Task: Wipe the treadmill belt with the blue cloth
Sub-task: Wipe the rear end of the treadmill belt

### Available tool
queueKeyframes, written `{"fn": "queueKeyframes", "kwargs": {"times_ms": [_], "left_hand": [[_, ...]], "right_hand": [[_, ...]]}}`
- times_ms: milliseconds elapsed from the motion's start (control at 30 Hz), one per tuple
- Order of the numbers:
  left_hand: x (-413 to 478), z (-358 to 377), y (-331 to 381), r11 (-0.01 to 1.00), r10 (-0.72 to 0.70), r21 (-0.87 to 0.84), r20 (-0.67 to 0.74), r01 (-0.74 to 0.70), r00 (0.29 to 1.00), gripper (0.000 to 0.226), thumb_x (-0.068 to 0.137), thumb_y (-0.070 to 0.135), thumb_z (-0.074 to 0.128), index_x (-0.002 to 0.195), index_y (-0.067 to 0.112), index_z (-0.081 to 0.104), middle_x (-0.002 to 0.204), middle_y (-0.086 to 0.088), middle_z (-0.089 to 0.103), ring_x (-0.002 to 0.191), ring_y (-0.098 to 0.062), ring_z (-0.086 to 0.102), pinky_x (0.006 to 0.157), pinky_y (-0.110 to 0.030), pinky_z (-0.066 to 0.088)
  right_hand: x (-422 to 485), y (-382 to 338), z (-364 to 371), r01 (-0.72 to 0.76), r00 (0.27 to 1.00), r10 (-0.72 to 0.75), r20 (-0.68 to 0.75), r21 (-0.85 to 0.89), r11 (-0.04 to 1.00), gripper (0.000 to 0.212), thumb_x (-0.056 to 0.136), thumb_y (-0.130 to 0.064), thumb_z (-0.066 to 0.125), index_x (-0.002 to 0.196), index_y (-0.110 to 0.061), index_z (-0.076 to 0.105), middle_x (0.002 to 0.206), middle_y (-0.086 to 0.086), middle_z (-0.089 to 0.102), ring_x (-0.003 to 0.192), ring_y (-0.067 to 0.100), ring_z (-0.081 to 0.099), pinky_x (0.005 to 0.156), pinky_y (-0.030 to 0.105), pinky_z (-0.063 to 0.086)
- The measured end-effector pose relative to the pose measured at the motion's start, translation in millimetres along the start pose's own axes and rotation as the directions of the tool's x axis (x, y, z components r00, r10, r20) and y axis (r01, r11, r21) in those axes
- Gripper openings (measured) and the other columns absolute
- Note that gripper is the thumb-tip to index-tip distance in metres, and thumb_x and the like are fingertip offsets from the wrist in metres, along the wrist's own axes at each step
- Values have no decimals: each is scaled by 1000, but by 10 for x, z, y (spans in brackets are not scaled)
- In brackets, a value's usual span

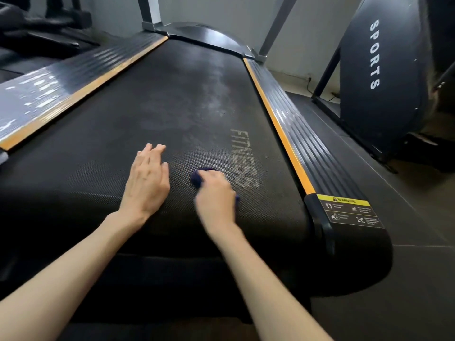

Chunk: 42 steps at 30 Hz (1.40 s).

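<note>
The black treadmill belt (157,104) stretches away from me, with grey "FITNESS" lettering on its right side and a dusty pale patch further up. My right hand (215,196) grips a bunched dark blue cloth (200,177) and holds it down on the belt just left of the lettering; the hand is blurred. The cloth shows only past the fingers and a little at the hand's right edge. My left hand (147,179) rests flat on the belt beside it, fingers straight and together.
Ribbed side rails with orange strips run along both sides, left rail (61,77) and right rail (295,129). A yellow warning label (349,211) sits on the right rear corner. Another machine marked "SPORTS" (379,70) stands on the right. Grey uprights (150,13) rise at the far end.
</note>
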<state>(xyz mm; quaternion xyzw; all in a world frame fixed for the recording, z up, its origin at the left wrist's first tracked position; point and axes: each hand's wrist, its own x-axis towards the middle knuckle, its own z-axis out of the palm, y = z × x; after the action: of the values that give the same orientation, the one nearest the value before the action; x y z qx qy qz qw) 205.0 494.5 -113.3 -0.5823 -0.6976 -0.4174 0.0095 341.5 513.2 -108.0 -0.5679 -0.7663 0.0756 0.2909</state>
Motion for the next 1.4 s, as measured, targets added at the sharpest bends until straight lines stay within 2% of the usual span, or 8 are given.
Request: {"fn": "queueKeyframes", "kwargs": {"times_ms": [167,433,667,867,1033,1200,1333,1400], "left_hand": [[-23,-74,-62,988,-93,-123,-30,88,995,39,95,4,40,134,1,41,140,-23,40,138,-27,25,112,-33,19],[-53,-70,-11,983,-46,-177,-4,44,999,41,93,2,43,134,5,42,141,-17,41,139,-21,24,114,-32,17],[12,-161,-90,995,-64,-80,-56,59,996,43,89,-5,42,132,-1,42,134,-22,47,132,-33,33,113,-38,20],[-48,-490,-486,970,-112,209,-76,126,991,46,85,-6,43,131,-2,44,131,-25,49,135,-35,31,116,-44,10],[-158,-820,-881,949,-187,238,-114,209,976,47,83,-10,42,129,-4,45,132,-27,48,134,-38,30,116,-45,10],[-157,-1163,-1171,913,-225,284,-246,292,943,45,77,-11,42,121,-7,50,117,-30,54,117,-44,45,110,-55,19],[-171,-1251,-1345,886,-238,340,-245,314,940,42,77,-8,44,118,-8,51,113,-33,56,115,-47,46,106,-59,22],[-144,-1189,-1307,890,-259,317,-243,329,935,42,79,-9,46,121,-8,50,118,-34,54,121,-46,42,109,-56,17]], "right_hand": [[19,-136,72,242,958,-262,119,157,957,41,83,-1,51,119,-15,64,124,8,59,110,29,55,95,33,41],[-4,783,-517,-298,953,286,-98,-148,943,35,91,-8,47,123,-16,59,130,6,50,114,26,49,92,32,34],[112,-137,32,239,950,-274,149,216,947,40,84,2,50,119,-11,64,124,11,60,113,29,55,97,30,37],[200,585,-401,-359,933,356,-56,-68,931,39,88,-5,48,127,-11,55,135,13,45,118,35,45,100,36,32],[66,-828,448,-45,994,45,103,-6,999,35,84,-7,48,119,-11,52,131,12,42,116,31,41,97,36,30],[116,-1970,972,238,904,-293,312,202,950,37,86,-6,49,122,-7,57,132,17,46,114,37,42,100,36,29],[232,-1931,934,364,781,-464,419,298,882,47,90,-5,46,136,-17,49,144,7,40,126,32,39,101,36,31],[300,-1558,819,341,811,-437,390,292,893,47,91,-5,45,135,-21,51,142,1,43,126,24,42,101,32,34]]}}
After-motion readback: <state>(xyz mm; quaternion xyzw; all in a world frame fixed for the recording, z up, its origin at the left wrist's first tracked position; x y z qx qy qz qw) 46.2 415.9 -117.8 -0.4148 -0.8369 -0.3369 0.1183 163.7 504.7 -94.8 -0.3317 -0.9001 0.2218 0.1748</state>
